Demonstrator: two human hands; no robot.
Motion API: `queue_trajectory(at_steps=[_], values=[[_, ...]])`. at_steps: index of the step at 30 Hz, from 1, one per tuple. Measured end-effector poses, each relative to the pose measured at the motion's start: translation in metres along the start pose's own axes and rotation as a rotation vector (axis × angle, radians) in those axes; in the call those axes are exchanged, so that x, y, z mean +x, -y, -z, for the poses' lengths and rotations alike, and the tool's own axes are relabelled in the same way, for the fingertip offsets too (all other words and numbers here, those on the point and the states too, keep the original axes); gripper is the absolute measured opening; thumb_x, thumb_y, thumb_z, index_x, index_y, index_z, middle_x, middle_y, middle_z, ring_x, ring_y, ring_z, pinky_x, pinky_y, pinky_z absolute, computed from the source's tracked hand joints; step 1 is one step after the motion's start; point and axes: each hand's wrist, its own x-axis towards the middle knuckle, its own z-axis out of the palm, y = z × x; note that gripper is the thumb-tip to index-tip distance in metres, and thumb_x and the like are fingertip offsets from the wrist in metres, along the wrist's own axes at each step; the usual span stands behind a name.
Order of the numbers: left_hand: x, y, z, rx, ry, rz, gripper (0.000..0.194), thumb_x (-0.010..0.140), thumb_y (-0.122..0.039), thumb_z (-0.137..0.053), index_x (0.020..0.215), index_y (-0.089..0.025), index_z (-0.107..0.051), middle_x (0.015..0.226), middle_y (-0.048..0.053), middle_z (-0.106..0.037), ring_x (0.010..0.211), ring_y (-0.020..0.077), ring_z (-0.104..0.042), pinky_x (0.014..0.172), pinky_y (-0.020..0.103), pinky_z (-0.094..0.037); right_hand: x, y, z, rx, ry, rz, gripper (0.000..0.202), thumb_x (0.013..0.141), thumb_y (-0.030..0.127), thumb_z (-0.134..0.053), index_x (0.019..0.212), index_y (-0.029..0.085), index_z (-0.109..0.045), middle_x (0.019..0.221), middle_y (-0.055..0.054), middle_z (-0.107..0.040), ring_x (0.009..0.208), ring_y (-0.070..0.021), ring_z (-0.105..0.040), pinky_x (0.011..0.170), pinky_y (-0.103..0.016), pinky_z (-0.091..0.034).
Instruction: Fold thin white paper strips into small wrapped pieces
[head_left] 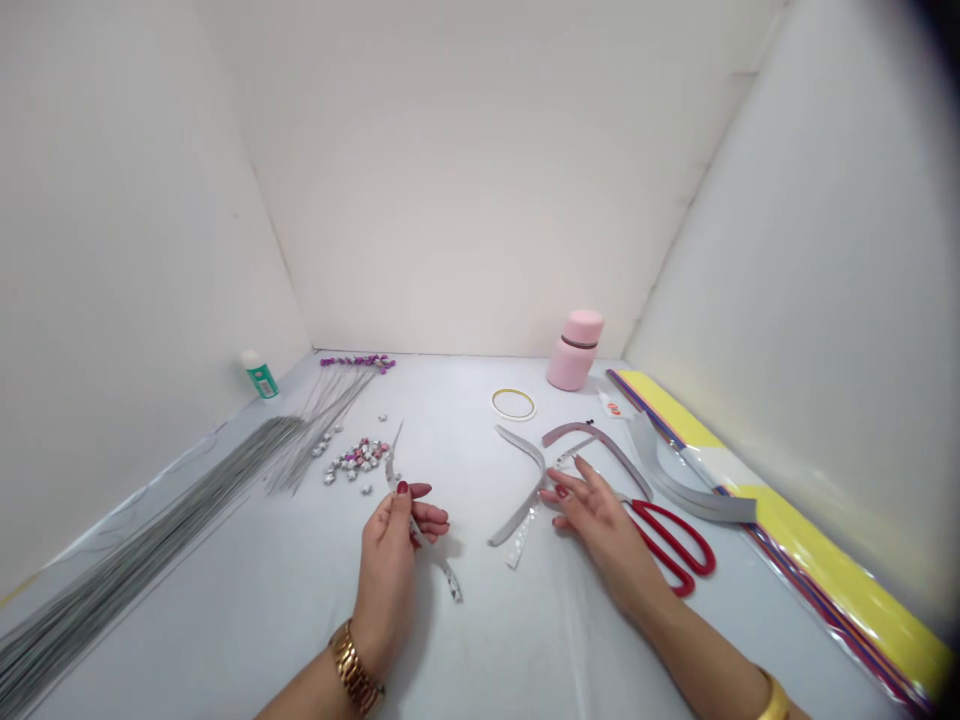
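My left hand (390, 545) pinches a narrow silver patterned paper strip (454, 584) between thumb and forefinger, its ends sticking out above and below. Beyond that hand lies a pile of small folded paper stars (363, 456) in silver, pink and purple. My right hand (596, 515) has its fingers apart, low over several strips on the table; whether the fingertips touch them I cannot tell. Among these are a bent grey strip (517, 520) and a speckled white strip (519, 548). Scissors with red handles (705, 560) lie partly hidden under my right hand.
Long grey wires (150, 530) and purple-topped stems (357, 364) lie left, near a green-labelled white-capped bottle (261, 376). A tape ring (514, 404) and pink flask (574, 355) stand farther back. Right are a pinkish strip (615, 450), grey strips (697, 500) and packaged coloured sheets (817, 570).
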Motion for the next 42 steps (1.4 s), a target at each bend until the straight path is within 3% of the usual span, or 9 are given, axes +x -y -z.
queue_trajectory(at_steps=[7, 11, 15, 18, 22, 25, 29, 34, 42], values=[[-0.006, 0.0, -0.005, 0.034, 0.067, 0.005, 0.032, 0.079, -0.041, -0.05, 0.084, -0.012, -0.06, 0.06, 0.004, -0.065, 0.056, 0.0147, -0.057, 0.057, 0.025, -0.044, -0.005, -0.009, -0.006, -0.786, 0.444, 0.477, 0.039, 0.081, 0.029, -0.051, 0.12, 0.026, -0.051, 0.135, -0.008, -0.039, 0.123, -0.0261, -0.034, 0.101, -0.045, -0.027], [-0.008, 0.0, -0.006, 0.017, 0.124, 0.046, 0.032, 0.08, -0.041, -0.05, 0.085, -0.012, -0.061, 0.061, 0.004, -0.066, 0.056, 0.014, -0.058, 0.057, 0.024, -0.043, 0.005, -0.012, 0.003, -0.901, 0.251, 0.521, 0.039, 0.082, 0.03, -0.048, 0.12, 0.022, -0.05, 0.132, -0.011, -0.043, 0.12, -0.0287, -0.037, 0.098, -0.049, -0.029], [-0.013, 0.002, -0.009, -0.053, 0.234, 0.152, 0.034, 0.081, -0.042, -0.047, 0.087, -0.012, -0.061, 0.073, 0.008, -0.068, 0.069, 0.0172, -0.062, 0.065, 0.027, -0.045, -0.007, 0.001, -0.005, -0.68, 0.057, 0.575, 0.026, 0.084, 0.026, -0.044, 0.105, 0.021, -0.059, 0.113, -0.011, -0.056, 0.107, -0.0263, -0.047, 0.092, -0.043, -0.035], [-0.022, 0.003, -0.013, -0.103, 0.281, 0.194, 0.032, 0.083, -0.041, -0.046, 0.085, -0.013, -0.062, 0.089, 0.011, -0.067, 0.088, 0.0201, -0.06, 0.079, 0.03, -0.043, -0.03, 0.011, -0.026, -0.443, 0.371, 0.408, 0.021, 0.085, 0.028, -0.044, 0.086, 0.02, -0.064, 0.081, -0.007, -0.062, 0.075, -0.0197, -0.056, 0.069, -0.031, -0.044], [-0.032, 0.002, -0.015, -0.083, 0.362, 0.284, 0.032, 0.083, -0.041, -0.046, 0.088, -0.015, -0.063, 0.103, 0.012, -0.063, 0.094, 0.0215, -0.057, 0.081, 0.032, -0.043, -0.051, 0.007, -0.05, -0.141, 0.614, 0.065, 0.024, 0.075, 0.038, -0.058, 0.085, 0.016, -0.062, 0.062, 0.0, -0.056, 0.048, -0.01, -0.044, 0.045, -0.021, -0.034], [-0.029, 0.001, -0.014, -0.015, 0.35, 0.257, 0.031, 0.082, -0.04, -0.049, 0.089, -0.014, -0.064, 0.093, 0.01, -0.066, 0.087, 0.02, -0.058, 0.078, 0.03, -0.043, -0.052, 0.002, -0.052, -0.016, 0.587, -0.126, 0.029, 0.075, 0.041, -0.057, 0.063, 0.014, -0.058, 0.053, 0.002, -0.054, 0.046, -0.008, -0.042, 0.045, -0.019, -0.033], [-0.004, -0.003, -0.005, -0.021, 0.093, 0.133, 0.031, 0.076, -0.04, -0.056, 0.086, -0.012, -0.064, 0.075, 0.007, -0.066, 0.076, 0.0178, -0.059, 0.073, 0.028, -0.044, -0.043, 0.005, -0.041, 0.089, 0.547, -0.382, 0.034, 0.077, 0.046, -0.053, 0.07, 0.013, -0.058, 0.04, 0.007, -0.048, 0.031, -0.0029, -0.028, 0.033, -0.015, -0.02], [0.024, -0.01, 0.012, -0.07, -0.083, -0.045, 0.033, 0.075, -0.041, -0.057, 0.087, -0.011, -0.064, 0.085, 0.008, -0.065, 0.075, 0.0164, -0.058, 0.071, 0.029, -0.045, -0.036, 0.01, -0.033, 0.192, 0.619, -0.45, 0.035, 0.076, 0.045, -0.054, 0.079, 0.01, -0.061, 0.038, 0.006, -0.051, 0.026, -0.0011, -0.03, 0.03, -0.013, -0.018], [0.027, -0.011, 0.015, -0.059, -0.084, -0.094, 0.031, 0.075, -0.041, -0.055, 0.084, -0.013, -0.064, 0.083, 0.007, -0.065, 0.072, 0.0142, -0.058, 0.067, 0.027, -0.046, -0.03, 0.011, -0.027, 0.188, 0.593, -0.458, 0.03, 0.072, 0.039, -0.061, 0.082, 0.012, -0.057, 0.049, 0.0, -0.062, 0.029, -0.0021, -0.042, 0.032, -0.012, -0.025]])
